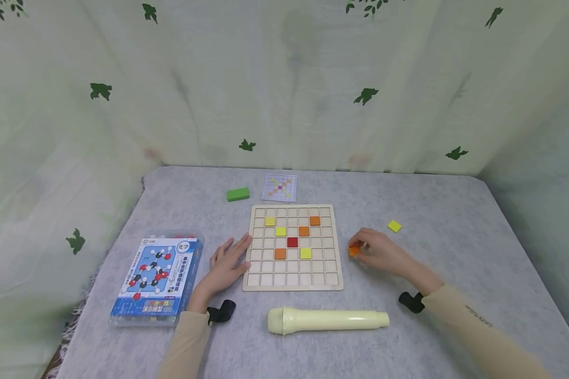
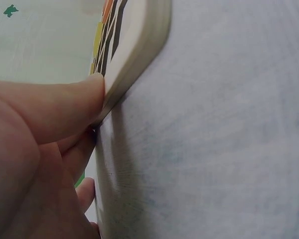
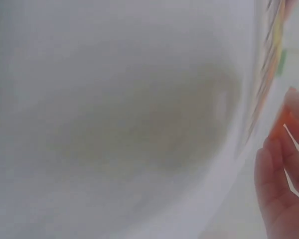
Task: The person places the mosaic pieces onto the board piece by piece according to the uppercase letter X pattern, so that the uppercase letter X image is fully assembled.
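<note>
My right hand [image 1: 379, 251] pinches an orange square tile [image 1: 354, 251] between thumb and fingers, just off the right side of a wooden grid board [image 1: 293, 284]. The right wrist view is blurred but shows that orange tile [image 3: 280, 124] at the fingertips. My left hand [image 1: 225, 271] rests with its fingers extended against the board's left edge; in the left wrist view the thumb [image 2: 65, 107] touches the rim. Set in the board's cells are several yellow and orange tiles and a red tile [image 1: 292, 242], forming two crossing diagonals. One loose yellow tile [image 1: 394, 226] lies beyond my right hand.
A pattern card [image 1: 279, 188] with a coloured grid lies behind the board, beside a green block [image 1: 238, 195]. At the left is a boxed molecular model set [image 1: 156, 279]. A pale yellow microphone [image 1: 329, 320] lies in front of the board.
</note>
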The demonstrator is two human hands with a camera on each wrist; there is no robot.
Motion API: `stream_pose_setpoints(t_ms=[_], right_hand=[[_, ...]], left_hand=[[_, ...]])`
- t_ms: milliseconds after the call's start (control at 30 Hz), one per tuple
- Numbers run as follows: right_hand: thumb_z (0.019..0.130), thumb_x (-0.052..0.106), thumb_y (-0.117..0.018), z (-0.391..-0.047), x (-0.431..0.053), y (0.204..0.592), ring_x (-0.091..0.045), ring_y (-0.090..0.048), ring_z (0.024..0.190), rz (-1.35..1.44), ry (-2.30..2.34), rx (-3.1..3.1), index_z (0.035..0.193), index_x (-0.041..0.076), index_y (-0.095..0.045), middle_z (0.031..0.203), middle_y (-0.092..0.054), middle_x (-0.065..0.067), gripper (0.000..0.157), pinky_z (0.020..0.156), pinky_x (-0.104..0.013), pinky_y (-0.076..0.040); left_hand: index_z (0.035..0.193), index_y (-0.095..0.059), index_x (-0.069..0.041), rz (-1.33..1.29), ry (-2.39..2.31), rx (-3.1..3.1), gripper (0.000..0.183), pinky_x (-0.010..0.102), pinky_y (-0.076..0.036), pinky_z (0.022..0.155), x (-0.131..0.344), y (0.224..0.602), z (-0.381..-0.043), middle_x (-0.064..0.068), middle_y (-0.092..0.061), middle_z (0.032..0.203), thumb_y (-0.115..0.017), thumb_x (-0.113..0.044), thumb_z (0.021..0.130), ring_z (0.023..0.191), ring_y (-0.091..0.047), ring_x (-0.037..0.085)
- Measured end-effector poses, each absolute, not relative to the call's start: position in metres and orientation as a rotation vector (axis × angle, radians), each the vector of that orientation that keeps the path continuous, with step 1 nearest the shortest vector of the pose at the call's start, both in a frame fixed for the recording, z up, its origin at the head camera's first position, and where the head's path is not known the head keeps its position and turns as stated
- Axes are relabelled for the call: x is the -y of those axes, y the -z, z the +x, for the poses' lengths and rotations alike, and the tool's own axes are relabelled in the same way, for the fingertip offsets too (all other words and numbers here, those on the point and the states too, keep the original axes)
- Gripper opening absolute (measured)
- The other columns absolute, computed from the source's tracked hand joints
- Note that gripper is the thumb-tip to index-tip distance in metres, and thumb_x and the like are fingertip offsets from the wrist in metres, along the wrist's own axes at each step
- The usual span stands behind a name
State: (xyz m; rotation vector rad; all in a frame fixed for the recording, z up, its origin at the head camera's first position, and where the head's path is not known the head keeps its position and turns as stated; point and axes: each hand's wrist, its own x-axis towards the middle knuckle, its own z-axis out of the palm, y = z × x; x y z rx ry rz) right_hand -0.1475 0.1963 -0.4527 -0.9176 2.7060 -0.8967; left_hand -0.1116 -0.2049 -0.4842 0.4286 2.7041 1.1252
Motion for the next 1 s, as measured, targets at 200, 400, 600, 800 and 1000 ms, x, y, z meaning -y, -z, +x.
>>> stream_pose_setpoints(t_ms=[200, 400, 600, 800, 1000], right_hand=[[0.085, 0.014, -0.074, -0.161, -0.126, 0.444, -0.012, -0.056, 0.091, -1.076, 0.83, -2.594, 0.1, 0.011, -0.065, 0.097, -0.06, 0.005, 0.018, 0.081, -0.029, -0.048], [0.087, 0.012, -0.07, -0.17, -0.069, 0.443, -0.011, -0.055, 0.09, -1.261, 0.759, -2.504, 0.1, 0.009, -0.066, 0.099, -0.06, 0.003, 0.014, 0.083, -0.026, -0.046], [0.086, 0.013, -0.069, -0.17, -0.029, 0.448, -0.01, -0.05, 0.083, -1.371, 0.659, -2.441, 0.098, 0.013, -0.064, 0.093, -0.057, 0.005, 0.013, 0.077, -0.022, -0.043], [0.086, 0.018, -0.072, -0.167, -0.009, 0.455, -0.009, -0.048, 0.08, -1.449, 0.549, -2.439, 0.097, 0.012, -0.065, 0.09, -0.056, 0.005, 0.015, 0.075, -0.019, -0.041], [0.084, 0.017, -0.074, -0.164, -0.003, 0.458, -0.01, -0.048, 0.079, -1.442, 0.513, -2.459, 0.095, 0.011, -0.063, 0.088, -0.055, 0.003, 0.017, 0.073, -0.02, -0.041]], left_hand=[[0.151, -0.025, -0.003, 0.426, -1.128, -2.705, 0.062, 0.064, 0.004, 0.101, 0.206, 0.486, -0.112, 0.013, -0.019, 0.157, -0.055, -0.015, 0.097, 0.141, -0.001, 0.041], [0.151, -0.024, -0.004, 0.419, -1.109, -2.704, 0.063, 0.064, 0.003, 0.101, 0.207, 0.487, -0.112, 0.013, -0.018, 0.157, -0.055, -0.016, 0.097, 0.141, -0.001, 0.041], [0.151, -0.024, -0.005, 0.423, -1.107, -2.699, 0.063, 0.064, 0.002, 0.102, 0.207, 0.485, -0.112, 0.012, -0.018, 0.157, -0.055, -0.016, 0.097, 0.141, -0.001, 0.041], [0.151, -0.025, -0.005, 0.437, -1.101, -2.705, 0.063, 0.064, 0.002, 0.102, 0.207, 0.485, -0.111, 0.012, -0.019, 0.157, -0.056, -0.015, 0.097, 0.141, -0.002, 0.041], [0.15, -0.027, -0.003, 0.449, -1.128, -2.706, 0.063, 0.065, 0.003, 0.102, 0.206, 0.484, -0.112, 0.014, -0.02, 0.156, -0.057, -0.012, 0.096, 0.14, -0.003, 0.042]])
